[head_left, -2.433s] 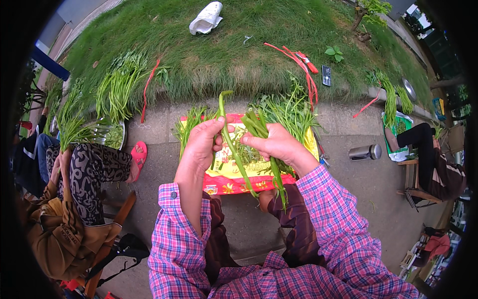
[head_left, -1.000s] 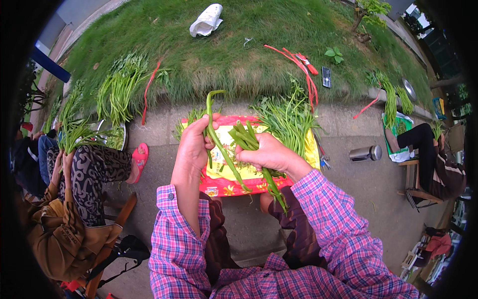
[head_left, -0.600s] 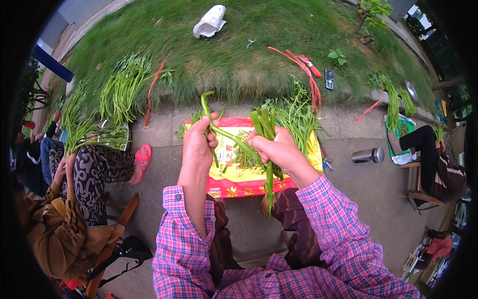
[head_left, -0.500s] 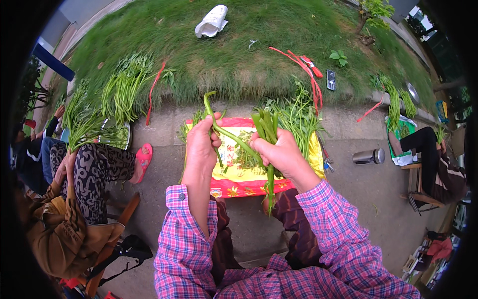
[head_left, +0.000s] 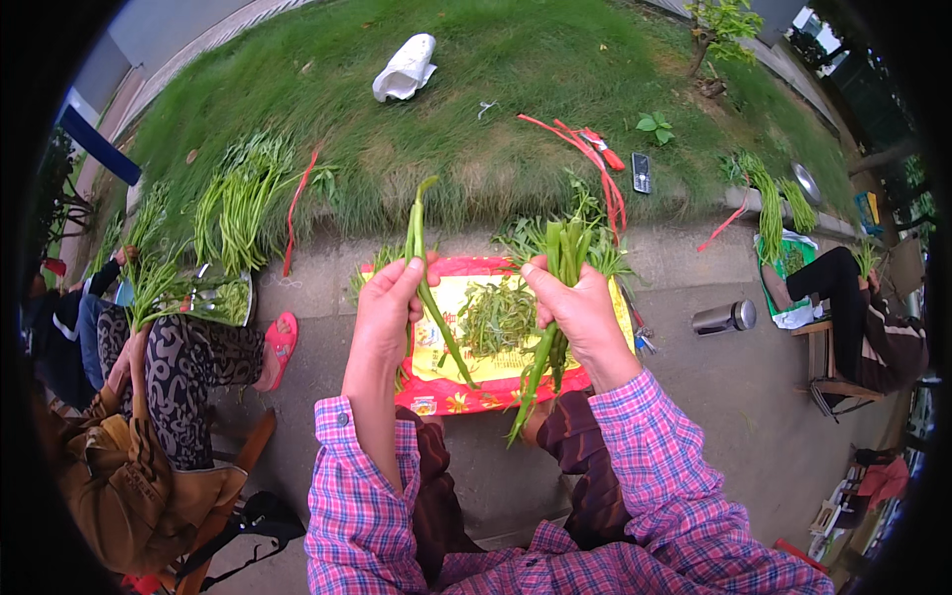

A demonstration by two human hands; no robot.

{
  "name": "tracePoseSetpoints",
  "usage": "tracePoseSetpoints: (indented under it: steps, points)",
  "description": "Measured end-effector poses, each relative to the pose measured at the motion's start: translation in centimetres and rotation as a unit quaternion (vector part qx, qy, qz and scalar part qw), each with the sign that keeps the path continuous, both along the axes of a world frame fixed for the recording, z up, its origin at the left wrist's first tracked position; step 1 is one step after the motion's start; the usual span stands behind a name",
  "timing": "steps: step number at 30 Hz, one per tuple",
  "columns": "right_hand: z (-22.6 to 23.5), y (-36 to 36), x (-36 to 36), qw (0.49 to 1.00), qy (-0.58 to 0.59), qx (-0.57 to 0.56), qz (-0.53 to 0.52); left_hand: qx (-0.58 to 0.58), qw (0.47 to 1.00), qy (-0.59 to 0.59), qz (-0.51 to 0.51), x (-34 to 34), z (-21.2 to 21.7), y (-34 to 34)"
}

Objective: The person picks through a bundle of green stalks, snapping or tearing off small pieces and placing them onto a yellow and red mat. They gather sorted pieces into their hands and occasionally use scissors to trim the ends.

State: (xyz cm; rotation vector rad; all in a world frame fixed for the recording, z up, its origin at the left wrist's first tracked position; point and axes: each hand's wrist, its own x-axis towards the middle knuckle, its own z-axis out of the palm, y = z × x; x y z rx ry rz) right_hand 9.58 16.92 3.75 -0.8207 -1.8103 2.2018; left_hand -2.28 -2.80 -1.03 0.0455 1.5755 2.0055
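My left hand [head_left: 389, 305] pinches a long green water spinach stem [head_left: 417, 233] between thumb and fingers. Its top stands above the hand, and its lower end slants down over the yellow and red plastic sheet [head_left: 451, 399]. A bundle of thicker water spinach stems [head_left: 568, 250] is gripped in my right hand [head_left: 585, 315]; the ends poke out above and below the fist. Between the hands, a heap of picked leaves [head_left: 496, 315] lies on the sheet. More leafy stalks [head_left: 603, 256] lie at the sheet's far right, partly hidden behind my right hand.
On the left a person in patterned trousers [head_left: 178, 382] holds greens [head_left: 154, 283], near a tray [head_left: 236, 297]. A steel flask [head_left: 724, 317] lies to the right. Another person [head_left: 863, 317] sits beyond it. A phone [head_left: 642, 173] and red ribbons [head_left: 585, 149] lie along the grass edge.
My hands have moved apart. The stem that crossed from my left hand to my right now hangs from the left hand alone, and the leaf heap shows more fully.
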Motion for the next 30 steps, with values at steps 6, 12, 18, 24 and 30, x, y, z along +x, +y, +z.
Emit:
tracePoseSetpoints:
  steps: [6,12,18,24,30]
  points:
    - [-0.7,1.1,-0.5,0.999,0.016,-0.041,-0.030,-0.036,0.992,0.047,-0.113,1.5,2.5,1.4]
    - [-0.7,0.7,-0.5,1.000,-0.009,0.013,0.004,-0.058,0.987,0.074,-0.129,2.0,3.2,0.9]
    - [-0.6,2.1,-1.2,0.993,0.028,-0.108,-0.032,-0.080,0.976,0.115,-0.167,3.0,3.7,1.7]
    - [-0.2,3.8,-1.2,0.981,0.055,-0.186,0.019,-0.141,0.941,0.244,-0.186,4.7,3.2,3.0]
    - [-0.4,4.3,-1.4,0.986,0.085,-0.143,-0.021,-0.202,0.932,0.265,-0.141,5.3,3.3,3.7]
